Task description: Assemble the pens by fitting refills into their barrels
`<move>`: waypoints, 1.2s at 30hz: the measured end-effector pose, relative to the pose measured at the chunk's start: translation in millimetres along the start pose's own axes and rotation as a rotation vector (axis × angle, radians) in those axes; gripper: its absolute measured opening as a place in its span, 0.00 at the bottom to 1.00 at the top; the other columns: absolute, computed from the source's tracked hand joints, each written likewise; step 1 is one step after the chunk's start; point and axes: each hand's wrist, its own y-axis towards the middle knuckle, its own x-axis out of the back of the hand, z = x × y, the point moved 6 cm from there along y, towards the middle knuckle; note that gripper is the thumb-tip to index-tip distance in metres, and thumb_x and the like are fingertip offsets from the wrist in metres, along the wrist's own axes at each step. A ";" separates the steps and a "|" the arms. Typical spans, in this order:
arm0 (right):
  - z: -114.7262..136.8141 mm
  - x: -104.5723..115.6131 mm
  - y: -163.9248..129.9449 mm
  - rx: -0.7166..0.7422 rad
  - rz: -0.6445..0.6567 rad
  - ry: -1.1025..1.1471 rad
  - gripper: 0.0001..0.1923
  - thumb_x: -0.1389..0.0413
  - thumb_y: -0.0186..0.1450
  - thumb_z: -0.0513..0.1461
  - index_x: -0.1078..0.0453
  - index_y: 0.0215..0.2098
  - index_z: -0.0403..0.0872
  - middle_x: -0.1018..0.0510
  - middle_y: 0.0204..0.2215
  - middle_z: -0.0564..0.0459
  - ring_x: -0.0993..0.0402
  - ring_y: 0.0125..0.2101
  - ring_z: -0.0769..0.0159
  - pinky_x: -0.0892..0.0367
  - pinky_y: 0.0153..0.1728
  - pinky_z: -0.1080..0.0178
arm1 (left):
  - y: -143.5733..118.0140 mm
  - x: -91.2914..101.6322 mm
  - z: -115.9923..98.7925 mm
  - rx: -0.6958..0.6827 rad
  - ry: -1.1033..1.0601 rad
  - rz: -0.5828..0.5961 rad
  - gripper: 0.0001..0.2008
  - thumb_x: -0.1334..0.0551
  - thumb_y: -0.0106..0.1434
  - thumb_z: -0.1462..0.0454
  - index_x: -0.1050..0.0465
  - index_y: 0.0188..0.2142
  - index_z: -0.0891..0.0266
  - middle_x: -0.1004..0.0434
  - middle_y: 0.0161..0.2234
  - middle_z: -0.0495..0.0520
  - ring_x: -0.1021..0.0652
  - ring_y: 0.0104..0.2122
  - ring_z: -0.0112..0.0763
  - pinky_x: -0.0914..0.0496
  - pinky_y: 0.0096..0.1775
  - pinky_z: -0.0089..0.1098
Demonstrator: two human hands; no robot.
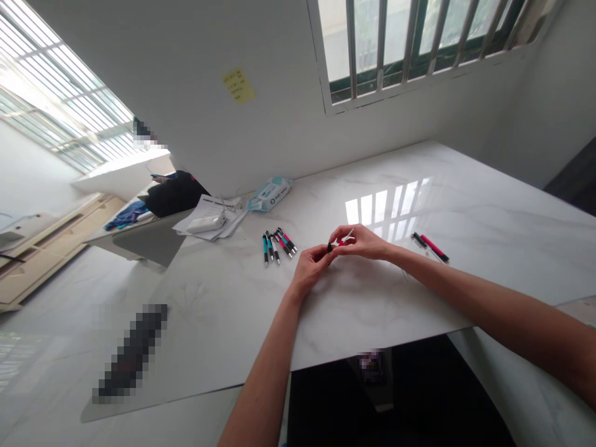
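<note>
A: Start at the left. What is on record?
B: Papers on the tabletop, a wipes packet just beside them, then several pens grouped side by side, teal, red and white with black grips.
A: The left hand?
B: Fingertips closed on a small black piece, above the tabletop.
A: How should that handle?
B: Judged light and fairly firm, small enough to slip. Best pinched around its sides.
A: Next along?
B: A slim white-and-red piece, its white end projecting from the fingers of the right hand, which are pinched on it. The hands are close together; whether the two pieces touch cannot be told.
A: Handling?
B: Judged light, stiff and smooth; the narrow end may be fragile. Hold it by the thicker red part.
A: Far right?
B: A red barrel and a dark part lie loose beyond the right forearm. Both look liable to roll.
</note>
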 end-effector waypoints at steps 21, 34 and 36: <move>12.7 61.4 4.5 0.040 -0.217 0.126 0.20 0.34 0.64 0.54 0.20 0.43 0.48 0.29 0.23 0.58 0.34 0.25 0.71 0.33 0.31 0.62 | 4.3 15.4 12.0 -0.033 -0.223 -0.164 0.14 0.28 0.59 0.57 0.18 0.42 0.60 0.23 0.31 0.49 0.27 0.32 0.26 0.32 0.40 0.29; 19.6 67.9 1.8 0.074 -0.250 0.074 0.12 0.33 0.60 0.45 0.21 0.38 0.47 0.23 0.29 0.54 0.29 0.31 0.67 0.31 0.38 0.60 | 4.7 26.5 17.1 -0.038 -0.220 -0.283 0.15 0.27 0.56 0.56 0.18 0.40 0.60 0.25 0.29 0.49 0.29 0.30 0.26 0.33 0.37 0.29; 22.9 69.1 0.9 0.085 -0.266 0.097 0.12 0.33 0.60 0.46 0.21 0.38 0.47 0.23 0.28 0.54 0.29 0.31 0.67 0.30 0.39 0.59 | 4.4 25.6 16.4 -0.036 -0.214 -0.275 0.15 0.27 0.56 0.56 0.18 0.40 0.60 0.25 0.29 0.49 0.29 0.30 0.26 0.33 0.37 0.29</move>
